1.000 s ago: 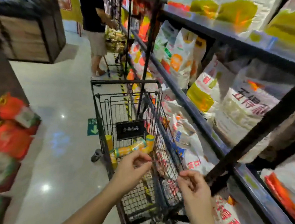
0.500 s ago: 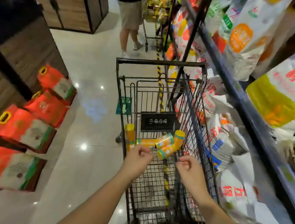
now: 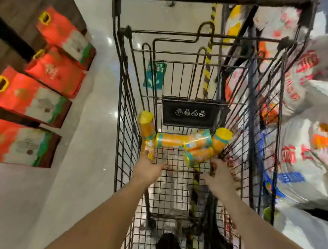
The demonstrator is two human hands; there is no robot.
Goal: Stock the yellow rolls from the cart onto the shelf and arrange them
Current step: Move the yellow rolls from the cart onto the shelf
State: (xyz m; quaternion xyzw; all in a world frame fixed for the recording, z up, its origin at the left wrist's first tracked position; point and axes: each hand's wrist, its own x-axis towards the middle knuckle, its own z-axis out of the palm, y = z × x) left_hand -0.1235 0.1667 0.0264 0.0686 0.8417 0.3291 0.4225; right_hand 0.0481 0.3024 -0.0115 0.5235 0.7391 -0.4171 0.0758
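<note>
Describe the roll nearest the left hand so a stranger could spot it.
In the black wire cart, yellow rolls lie at the far end below the black placard. The target roll lies against the cart's left wall, at the fingertips of the left hand. Unlike the tilted corner roll behind it, it lies low, nearest the person.

Both forearms point(image 3: 112, 209) are bare and sleeveless along all of their visible length. Each ends in a bare hand, the left hand point(image 3: 149, 168) and the right hand point(image 3: 220, 181). A blurred dark shape point(image 3: 168, 248) between them cannot be identified.
</note>
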